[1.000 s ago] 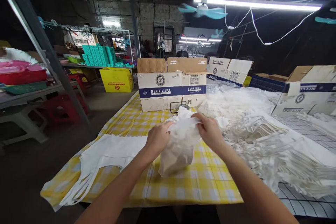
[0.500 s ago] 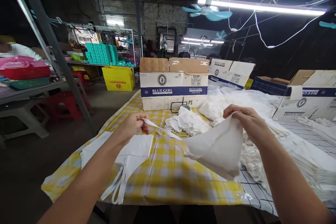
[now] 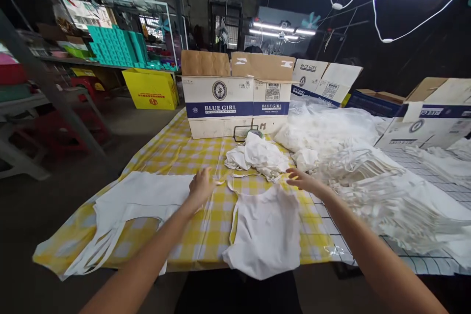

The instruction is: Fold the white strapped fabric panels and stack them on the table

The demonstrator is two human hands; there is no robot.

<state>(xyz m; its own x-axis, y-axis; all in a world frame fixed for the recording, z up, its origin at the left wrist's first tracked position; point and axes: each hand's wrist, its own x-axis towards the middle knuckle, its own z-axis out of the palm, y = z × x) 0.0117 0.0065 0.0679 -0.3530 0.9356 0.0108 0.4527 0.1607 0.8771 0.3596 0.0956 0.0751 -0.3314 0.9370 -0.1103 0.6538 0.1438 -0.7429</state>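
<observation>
The step in hand looks like spreading the white garment (image 3: 268, 233), which lies on the yellow checked cloth (image 3: 211, 238), its lower end over the near edge; straightening it further would call for a light pull. Stretched forward, the left hand (image 3: 201, 188) is too blurred for me to tell its grip; the right hand (image 3: 303, 180) has fingers loosely parted, seemingly empty.

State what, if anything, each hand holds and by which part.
The right hand appears to hold nothing, near the white garment. Whether the left hand, blurred, grips the strap beside it cannot be told.
</observation>
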